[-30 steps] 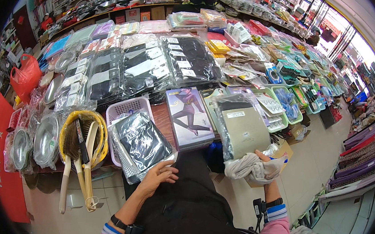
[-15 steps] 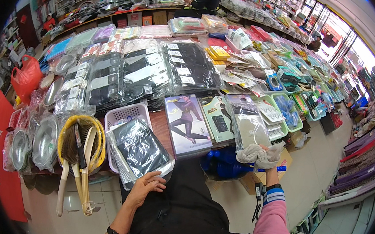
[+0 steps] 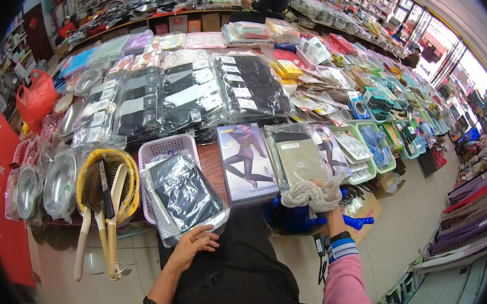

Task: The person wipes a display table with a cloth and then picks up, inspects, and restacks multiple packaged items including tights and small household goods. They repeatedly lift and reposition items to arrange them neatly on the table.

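My right hand holds a bunched off-white cloth that hides most of its fingers. The cloth lies against the lower edge of a clear-wrapped olive-grey packet. Behind that packet's right side shows a tights packet with legs pictured on it. My left hand rests with loosely bent, spread fingers at the lower edge of a plastic-wrapped black garment pack. This pack leans on a lilac plastic basket. Between my hands lies a purple-and-white tights box.
Wrapped dark garments cover the table's middle. At left are long-handled brushes, wrapped metal dishes and a red bag. A blue plastic object is below the table edge, beside a cardboard box. People stand farther back.
My right hand and the cloth have moved left. The olive-grey packet has shifted left over the green-and-black pack, and the legs-pictured packet has come into view. My left hand has barely moved.
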Motion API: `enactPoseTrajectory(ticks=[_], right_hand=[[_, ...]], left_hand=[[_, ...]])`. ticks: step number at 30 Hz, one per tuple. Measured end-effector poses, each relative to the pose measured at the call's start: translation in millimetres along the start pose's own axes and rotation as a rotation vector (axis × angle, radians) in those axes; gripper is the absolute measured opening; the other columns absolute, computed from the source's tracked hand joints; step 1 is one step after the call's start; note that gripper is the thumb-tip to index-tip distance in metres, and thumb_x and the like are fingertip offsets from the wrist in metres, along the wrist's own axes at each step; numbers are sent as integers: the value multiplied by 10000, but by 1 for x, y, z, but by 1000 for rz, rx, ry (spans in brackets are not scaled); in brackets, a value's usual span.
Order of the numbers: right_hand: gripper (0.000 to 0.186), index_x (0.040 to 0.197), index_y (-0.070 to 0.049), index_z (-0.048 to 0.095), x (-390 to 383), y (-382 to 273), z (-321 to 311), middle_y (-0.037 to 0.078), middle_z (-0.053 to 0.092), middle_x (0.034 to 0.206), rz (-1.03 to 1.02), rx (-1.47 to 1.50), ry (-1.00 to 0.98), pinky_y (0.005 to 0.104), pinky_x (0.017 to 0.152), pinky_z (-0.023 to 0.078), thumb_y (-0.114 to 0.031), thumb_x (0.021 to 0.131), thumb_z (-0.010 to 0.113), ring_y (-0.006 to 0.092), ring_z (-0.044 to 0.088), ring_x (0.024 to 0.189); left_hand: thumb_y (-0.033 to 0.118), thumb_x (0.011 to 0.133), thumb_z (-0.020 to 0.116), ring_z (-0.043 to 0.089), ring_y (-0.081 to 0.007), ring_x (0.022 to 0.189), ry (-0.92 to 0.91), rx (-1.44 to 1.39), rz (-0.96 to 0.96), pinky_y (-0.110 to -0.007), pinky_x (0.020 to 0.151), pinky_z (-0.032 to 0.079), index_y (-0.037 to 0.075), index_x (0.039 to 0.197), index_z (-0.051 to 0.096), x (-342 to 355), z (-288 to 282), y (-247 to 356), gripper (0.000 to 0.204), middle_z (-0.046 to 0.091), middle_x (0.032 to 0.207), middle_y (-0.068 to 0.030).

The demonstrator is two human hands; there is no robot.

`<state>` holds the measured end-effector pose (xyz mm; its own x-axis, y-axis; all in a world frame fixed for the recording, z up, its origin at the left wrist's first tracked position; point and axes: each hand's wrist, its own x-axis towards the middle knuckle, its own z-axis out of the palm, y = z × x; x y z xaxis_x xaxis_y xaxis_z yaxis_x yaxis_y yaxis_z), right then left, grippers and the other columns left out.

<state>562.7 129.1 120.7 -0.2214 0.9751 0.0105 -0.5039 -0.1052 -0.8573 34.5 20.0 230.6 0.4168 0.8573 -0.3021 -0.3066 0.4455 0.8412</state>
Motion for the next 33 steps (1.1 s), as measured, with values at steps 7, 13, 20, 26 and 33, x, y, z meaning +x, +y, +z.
enactPoseTrajectory(ticks=[7,13,20,26,33], right_hand=[[445,1306,14,532,-3,-24,28,112,618,1216,-66,-770,116,308,965,481,-208,924,584,188,600,1073],[490,1245,26,576,-5,-13,32,109,652,1157,-104,-945,156,300,938,483,-269,866,676,186,617,1039],[424,1319,-21,421,35,12,-9,184,622,1191,-216,-517,62,344,910,521,-300,1000,424,240,632,1020],[517,1222,-33,547,34,11,13,75,651,1107,-225,-695,306,356,886,509,-462,938,499,209,619,975],[367,1253,-32,518,31,23,31,73,639,1067,-272,70,332,303,806,518,-266,970,501,190,619,926]], left_hand=[[176,959,579,658,-250,969,40,-3,-27,-333,820,543,-50,1339,452,-6,-9,-3,461,625,1134,-198],[174,957,582,659,-267,970,21,-21,-22,-350,821,548,-39,1328,463,-2,-9,-6,444,624,1129,-197],[170,955,584,660,-274,970,31,-36,-15,-356,822,550,-33,1326,467,-2,-12,-9,438,628,1124,-198],[173,956,584,660,-273,970,40,-48,-11,-351,820,551,-31,1325,468,-6,-17,-12,437,631,1119,-193],[178,956,587,662,-267,964,5,-81,0,-348,815,553,-32,1326,469,-4,-15,-14,441,630,1120,-195]])
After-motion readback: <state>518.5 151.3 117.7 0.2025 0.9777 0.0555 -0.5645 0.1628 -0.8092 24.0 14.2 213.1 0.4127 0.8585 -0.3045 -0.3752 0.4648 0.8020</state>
